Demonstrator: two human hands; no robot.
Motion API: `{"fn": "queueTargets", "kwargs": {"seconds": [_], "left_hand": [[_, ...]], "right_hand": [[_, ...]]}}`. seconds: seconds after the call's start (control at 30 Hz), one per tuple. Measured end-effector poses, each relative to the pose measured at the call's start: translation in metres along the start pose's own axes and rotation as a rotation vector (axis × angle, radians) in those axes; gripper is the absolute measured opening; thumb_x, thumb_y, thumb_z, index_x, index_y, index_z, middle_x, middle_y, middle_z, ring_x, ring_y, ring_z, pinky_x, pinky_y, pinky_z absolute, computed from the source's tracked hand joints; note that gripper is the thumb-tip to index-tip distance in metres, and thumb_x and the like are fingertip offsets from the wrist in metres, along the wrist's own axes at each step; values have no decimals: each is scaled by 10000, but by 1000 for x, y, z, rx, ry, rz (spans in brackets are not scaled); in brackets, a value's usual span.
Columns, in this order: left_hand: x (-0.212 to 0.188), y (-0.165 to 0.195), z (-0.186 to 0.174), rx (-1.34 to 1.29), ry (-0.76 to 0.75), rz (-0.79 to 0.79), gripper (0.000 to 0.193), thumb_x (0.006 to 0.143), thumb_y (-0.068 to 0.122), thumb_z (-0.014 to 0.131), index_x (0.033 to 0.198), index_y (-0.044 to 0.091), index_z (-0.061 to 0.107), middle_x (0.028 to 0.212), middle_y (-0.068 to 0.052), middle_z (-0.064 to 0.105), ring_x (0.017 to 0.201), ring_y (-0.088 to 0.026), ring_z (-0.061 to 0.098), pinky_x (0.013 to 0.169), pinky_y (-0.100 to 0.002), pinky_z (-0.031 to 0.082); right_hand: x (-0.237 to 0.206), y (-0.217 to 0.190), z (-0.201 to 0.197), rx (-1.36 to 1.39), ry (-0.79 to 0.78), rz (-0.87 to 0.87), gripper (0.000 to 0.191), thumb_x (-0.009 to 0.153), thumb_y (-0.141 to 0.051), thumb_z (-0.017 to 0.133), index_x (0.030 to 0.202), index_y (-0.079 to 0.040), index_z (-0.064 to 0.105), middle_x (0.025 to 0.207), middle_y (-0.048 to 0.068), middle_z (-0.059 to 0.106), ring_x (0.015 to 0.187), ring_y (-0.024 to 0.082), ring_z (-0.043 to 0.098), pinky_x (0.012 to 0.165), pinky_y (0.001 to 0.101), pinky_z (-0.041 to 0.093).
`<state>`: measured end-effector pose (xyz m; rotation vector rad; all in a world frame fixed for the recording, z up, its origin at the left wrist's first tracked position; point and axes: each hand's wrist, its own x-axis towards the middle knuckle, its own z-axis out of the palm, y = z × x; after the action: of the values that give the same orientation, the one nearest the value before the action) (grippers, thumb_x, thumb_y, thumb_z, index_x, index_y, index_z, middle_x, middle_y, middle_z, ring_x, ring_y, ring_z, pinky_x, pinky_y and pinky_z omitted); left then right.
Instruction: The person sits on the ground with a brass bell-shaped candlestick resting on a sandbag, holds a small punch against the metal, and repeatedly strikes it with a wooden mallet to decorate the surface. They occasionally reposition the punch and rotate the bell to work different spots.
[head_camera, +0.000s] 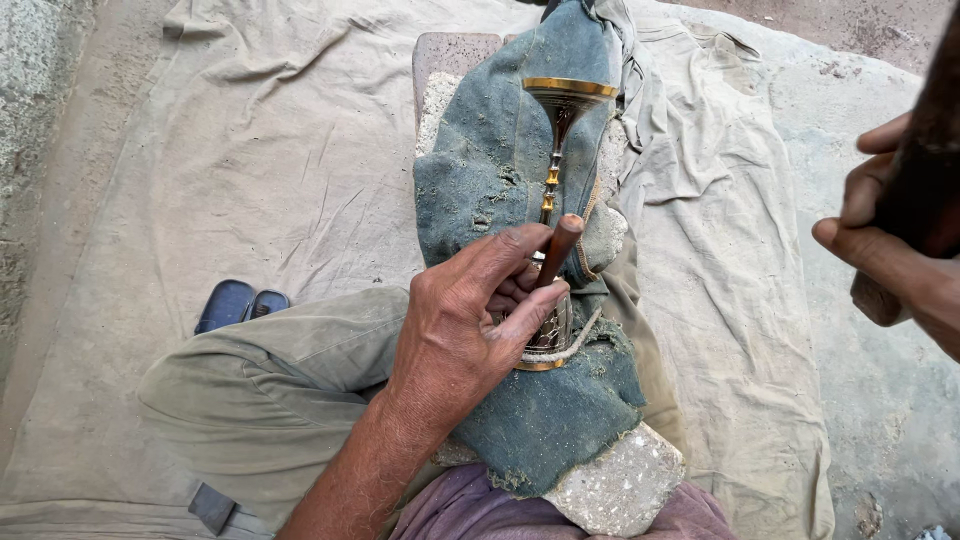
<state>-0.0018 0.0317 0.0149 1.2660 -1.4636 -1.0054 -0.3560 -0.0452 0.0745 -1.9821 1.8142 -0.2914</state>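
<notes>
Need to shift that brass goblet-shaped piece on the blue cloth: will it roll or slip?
The brass piece would probably roll: round flared rim, thin stem. A cord around its base may restrain it. Polished metal looks slippery; the left hand steadies it.

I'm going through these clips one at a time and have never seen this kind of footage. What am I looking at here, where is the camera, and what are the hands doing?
There is no machine: a person sits on the ground, filmed by a camera on their own head looking down. A pale cloth covers the floor. Across the lap lies a stone block draped with worn blue fabric. On it rests a brass goblet-shaped vessel, tied down with cord. The left hand grips a wooden-handled tool against the vessel's lower part. The right hand is raised at the frame's edge, holding a dark object, too blurred to identify. A blue sandal lies beside the knee.
</notes>
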Motion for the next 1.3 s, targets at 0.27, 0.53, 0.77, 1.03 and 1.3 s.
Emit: {"fn": "queueTargets", "kwargs": {"seconds": [0.27, 0.53, 0.77, 1.03, 1.3], "left_hand": [[-7, 7, -6, -27, 38, 78, 417, 902, 89, 820, 1296, 94, 684, 1024, -58, 744, 916, -122, 777, 779, -254, 694], [-7, 10, -6, -161, 20, -32, 365, 917, 69, 807, 1264, 81, 694, 1083, -44, 769, 962, -101, 781, 798, -254, 704], [0, 10, -2, -98, 39, -38, 470, 885, 72, 815, 1331, 92, 668, 1058, -48, 756, 935, -111, 761, 790, -260, 700], [3, 8, -3, -22, 12, -102, 440, 885, 88, 831, 1297, 106, 675, 967, -30, 763, 876, -88, 760, 753, -246, 695], [13, 10, -4, 41, -62, -101, 485, 876, 116, 827, 1327, 126, 649, 922, -31, 738, 832, -98, 749, 722, -253, 681]], "right_hand": [[-6, -39, 3, -222, -65, 76, 461, 922, -35, 775, 1298, -59, 510, 902, 100, 657, 640, 220, 726, 572, 350, 606], [-22, -3, 11, 167, -22, 86, 468, 942, 31, 732, 1349, -31, 508, 921, 108, 656, 660, 184, 640, 512, 333, 543], [-28, -16, 16, -18, 51, 44, 187, 885, 2, 783, 1048, -13, 691, 995, 105, 746, 905, 166, 739, 817, 314, 622], [-28, -22, 15, 98, 83, -34, 309, 891, -2, 809, 1169, -18, 675, 905, 112, 732, 886, 173, 743, 817, 321, 621], [-23, -24, 19, 105, 104, -5, 168, 877, 43, 765, 1021, -6, 693, 1029, 106, 735, 956, 185, 727, 845, 341, 604]]}}
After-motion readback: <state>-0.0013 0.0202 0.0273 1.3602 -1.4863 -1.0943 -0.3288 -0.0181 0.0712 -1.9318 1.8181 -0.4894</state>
